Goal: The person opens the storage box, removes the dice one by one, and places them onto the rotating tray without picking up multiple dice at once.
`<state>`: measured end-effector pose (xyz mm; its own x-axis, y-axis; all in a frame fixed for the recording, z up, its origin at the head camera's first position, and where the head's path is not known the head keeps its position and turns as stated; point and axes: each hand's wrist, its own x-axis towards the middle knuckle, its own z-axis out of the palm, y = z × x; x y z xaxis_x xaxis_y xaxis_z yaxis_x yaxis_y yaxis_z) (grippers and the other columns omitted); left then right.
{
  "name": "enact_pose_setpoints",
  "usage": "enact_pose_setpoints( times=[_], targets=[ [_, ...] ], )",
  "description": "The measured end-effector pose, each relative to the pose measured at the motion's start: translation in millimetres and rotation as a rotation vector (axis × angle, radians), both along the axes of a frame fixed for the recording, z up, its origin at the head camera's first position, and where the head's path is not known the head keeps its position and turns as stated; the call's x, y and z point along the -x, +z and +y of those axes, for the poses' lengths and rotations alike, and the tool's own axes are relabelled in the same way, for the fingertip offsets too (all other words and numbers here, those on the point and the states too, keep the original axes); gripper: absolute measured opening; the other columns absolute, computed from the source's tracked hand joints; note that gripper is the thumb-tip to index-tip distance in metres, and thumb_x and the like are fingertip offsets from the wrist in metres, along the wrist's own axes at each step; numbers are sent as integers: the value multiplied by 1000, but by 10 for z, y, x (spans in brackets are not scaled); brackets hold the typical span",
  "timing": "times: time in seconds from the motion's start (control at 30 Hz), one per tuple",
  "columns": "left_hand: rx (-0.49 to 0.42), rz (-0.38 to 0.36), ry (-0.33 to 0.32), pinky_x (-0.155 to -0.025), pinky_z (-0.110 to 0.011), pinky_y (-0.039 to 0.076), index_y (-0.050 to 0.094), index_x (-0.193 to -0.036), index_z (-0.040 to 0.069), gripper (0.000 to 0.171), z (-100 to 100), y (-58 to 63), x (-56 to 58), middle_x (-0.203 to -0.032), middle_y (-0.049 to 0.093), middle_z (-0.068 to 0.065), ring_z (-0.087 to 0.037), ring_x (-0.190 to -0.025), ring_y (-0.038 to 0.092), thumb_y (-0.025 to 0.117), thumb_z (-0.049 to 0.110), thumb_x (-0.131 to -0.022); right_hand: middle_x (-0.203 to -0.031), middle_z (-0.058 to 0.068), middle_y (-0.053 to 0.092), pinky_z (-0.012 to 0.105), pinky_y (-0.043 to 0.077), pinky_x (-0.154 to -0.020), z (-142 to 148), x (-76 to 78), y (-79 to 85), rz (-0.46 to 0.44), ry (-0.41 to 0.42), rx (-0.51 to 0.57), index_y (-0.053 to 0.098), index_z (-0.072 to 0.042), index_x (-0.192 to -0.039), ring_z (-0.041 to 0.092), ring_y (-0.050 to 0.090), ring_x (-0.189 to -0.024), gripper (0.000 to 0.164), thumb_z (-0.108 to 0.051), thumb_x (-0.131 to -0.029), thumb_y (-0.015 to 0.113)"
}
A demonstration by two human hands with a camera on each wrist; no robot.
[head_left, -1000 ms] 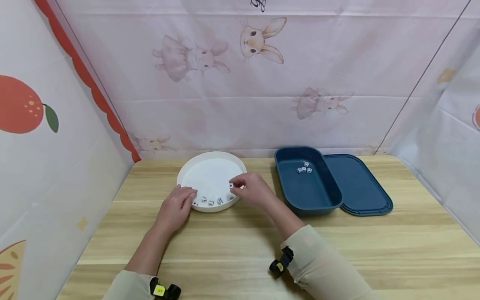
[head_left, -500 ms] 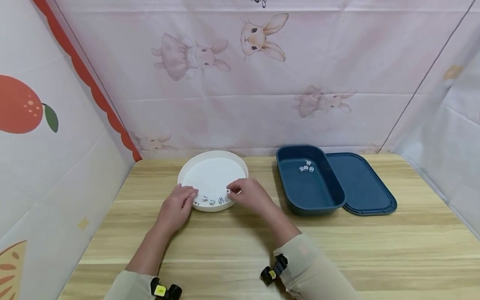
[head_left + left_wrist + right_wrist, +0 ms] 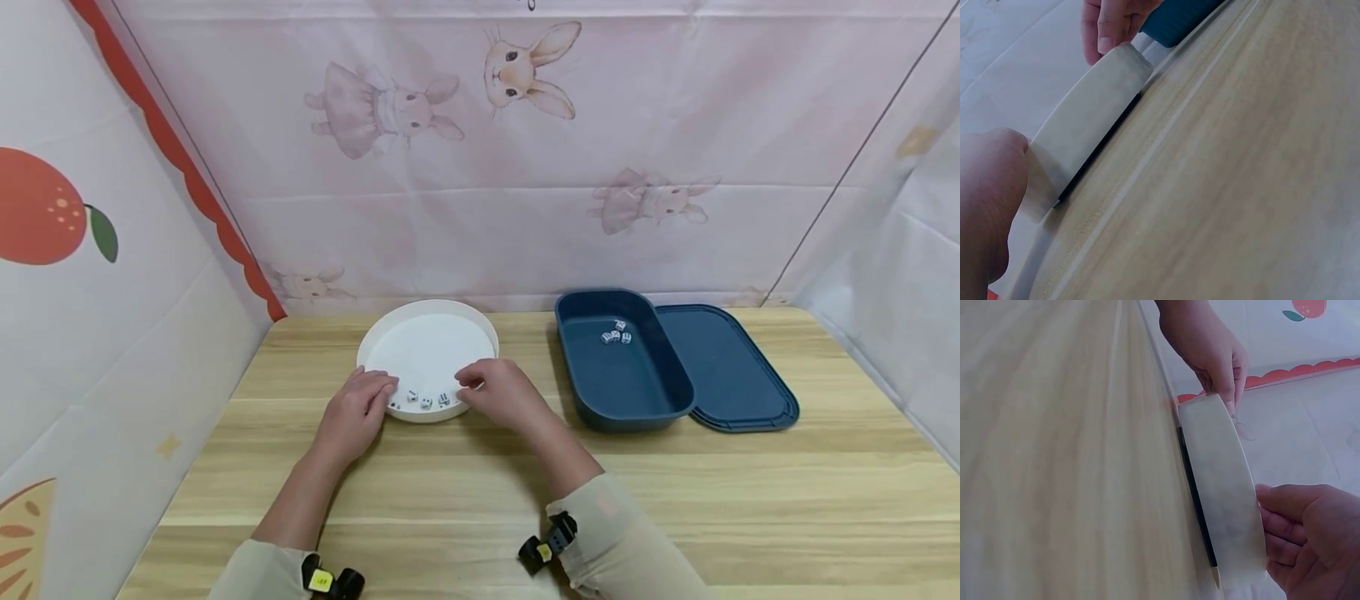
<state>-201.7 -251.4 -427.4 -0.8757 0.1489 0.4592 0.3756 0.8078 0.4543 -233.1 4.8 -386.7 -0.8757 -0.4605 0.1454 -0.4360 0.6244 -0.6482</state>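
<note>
A round white tray [image 3: 427,350] holds several small white dice [image 3: 426,403] along its near side. My left hand [image 3: 358,412] grips the tray's left rim, its fingers lying over the edge; in the right wrist view, this hand [image 3: 1210,353] is at the far end of the tray wall [image 3: 1222,481]. On the opposite side, my right hand [image 3: 504,392] reaches over the right rim, with index finger and thumb slightly apart and no die showing between them. The right wrist view shows this hand [image 3: 1310,531] behind the wall, fingers bent, fingertips hidden by it.
Right of the tray stands a deep blue rectangular container [image 3: 622,375] with several dice [image 3: 616,336] grouped inside. Its flat blue lid [image 3: 738,375] lies beside it on the wooden table [image 3: 450,500]. A printed cloth [image 3: 525,167] rises directly behind.
My right hand has lowered toward the tray's near right side, and the die earlier pinched in its fingertips no longer shows there. My left hand stays at the rim.
</note>
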Motion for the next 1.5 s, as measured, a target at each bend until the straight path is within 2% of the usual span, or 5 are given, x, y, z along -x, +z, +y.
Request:
enact_pose_setpoints(
  times=[0.5, 0.7, 0.9, 1.23, 1.5],
  targets=[
    [9, -12, 0, -121, -48, 30, 72, -110, 7, 24, 11, 10, -2, -115, 71, -11, -27, -117, 62, 54, 20, -100, -109, 0, 72, 37, 58, -94, 331, 49, 181, -99, -69, 100, 71, -12, -118, 17, 64, -106, 28, -22, -92, 68],
    [7, 7, 1, -121, -48, 31, 73, -109, 7, 23, -27, 20, -5, -114, 71, -11, -27, -116, 63, 56, 18, -99, -109, 1, 73, 41, 56, -99, 505, 82, 326, -29, -104, 175, 72, -13, -115, 19, 66, -111, 26, -24, -91, 69],
    [3, 8, -9, -121, -47, 31, 72, -108, 7, 23, -7, 4, 6, -113, 71, -10, -26, -115, 63, 55, 19, -99, -115, 4, 72, 40, 58, -96, 761, 105, 405, 13, -161, 176, 72, -13, -114, 22, 65, -110, 25, -25, -92, 68],
    [-3, 17, -13, -121, -49, 31, 72, -108, 6, 22, 6, 7, 13, -113, 71, -11, -27, -115, 63, 56, 17, -99, -117, 8, 70, 43, 59, -90, 1329, 232, 499, 36, -198, -10, 68, -12, -121, 24, 65, -105, 30, -24, -95, 63],
    [7, -13, -6, -121, -48, 30, 72, -109, 7, 23, 2, 16, -5, -114, 71, -10, -26, -116, 63, 55, 19, -99, -122, 18, 67, 50, 56, -92, 1858, 486, 500, 15, -193, -194, 63, -3, -126, 31, 64, -108, 33, -18, -97, 59]
  ],
)
